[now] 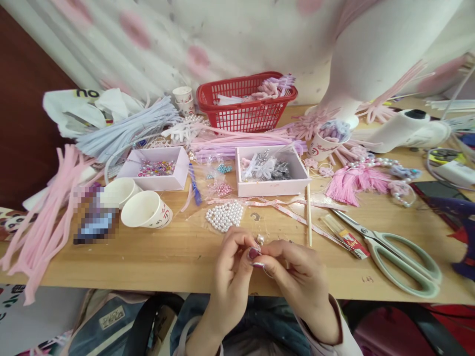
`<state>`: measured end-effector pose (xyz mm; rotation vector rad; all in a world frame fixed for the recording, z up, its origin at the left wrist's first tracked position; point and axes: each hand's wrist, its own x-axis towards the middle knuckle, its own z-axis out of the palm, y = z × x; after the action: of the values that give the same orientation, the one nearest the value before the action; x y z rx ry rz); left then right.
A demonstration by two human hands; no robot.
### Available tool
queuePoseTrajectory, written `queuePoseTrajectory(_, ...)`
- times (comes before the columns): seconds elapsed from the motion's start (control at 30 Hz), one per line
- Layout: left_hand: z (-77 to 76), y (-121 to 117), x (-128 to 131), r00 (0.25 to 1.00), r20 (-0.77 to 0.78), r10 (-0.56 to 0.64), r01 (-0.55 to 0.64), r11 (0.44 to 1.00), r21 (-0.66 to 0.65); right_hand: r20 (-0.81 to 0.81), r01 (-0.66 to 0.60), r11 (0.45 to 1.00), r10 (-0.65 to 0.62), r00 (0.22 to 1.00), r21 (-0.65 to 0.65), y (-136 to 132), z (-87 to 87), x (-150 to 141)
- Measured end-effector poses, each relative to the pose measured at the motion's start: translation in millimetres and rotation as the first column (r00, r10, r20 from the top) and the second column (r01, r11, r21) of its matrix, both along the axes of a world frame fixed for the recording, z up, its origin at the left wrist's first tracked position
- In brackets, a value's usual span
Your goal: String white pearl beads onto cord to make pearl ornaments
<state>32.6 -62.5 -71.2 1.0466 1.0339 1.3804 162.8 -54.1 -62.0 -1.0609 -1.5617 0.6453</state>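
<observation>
My left hand and my right hand meet at the near edge of the wooden table, fingers pinched together. Between the fingertips sits one small white pearl bead; which hand grips it I cannot tell for sure, both touch it. Just beyond my hands lies a heap of white pearl beads in clear wrap. A thin wooden stick lies to the right of the heap.
Large pale-green scissors lie at the right. Two pink boxes, two paper cups, a red basket, pink tassels and bundles of pink and blue pipe cleaners crowd the back and left.
</observation>
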Motion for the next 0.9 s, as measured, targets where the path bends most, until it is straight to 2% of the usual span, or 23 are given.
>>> queuePoseTrajectory(0.07, -2.7, -1.7, 1.2, 0.999, 0.035, 0.02, -0.019, 1.0, -0.012, -0.011, -0.051, 0.999, 0.052, 0.999, 0.013, -1.9, -1.0, 0.7)
queuePoseTrajectory(0.2, -7.1, -0.3, 1.6, 0.976, 0.216, 0.034, -0.007, 0.992, -0.124, -0.015, -0.099, 0.995, 0.099, 0.995, 0.013, -5.1, -3.3, 2.3)
queuePoseTrajectory(0.4, -2.1, 10.1, -2.9, 0.88, 0.471, 0.056, 0.087, 0.957, -0.276, 0.009, -0.142, 0.989, 0.142, 0.99, 0.038, -2.6, -3.0, 2.3)
queuePoseTrajectory(0.9, -0.2, 13.1, -8.2, 0.876, 0.483, 0.007, 0.148, 0.948, -0.283, 0.009, -0.158, 0.985, 0.158, 0.987, 0.068, -0.4, -4.2, 1.4)
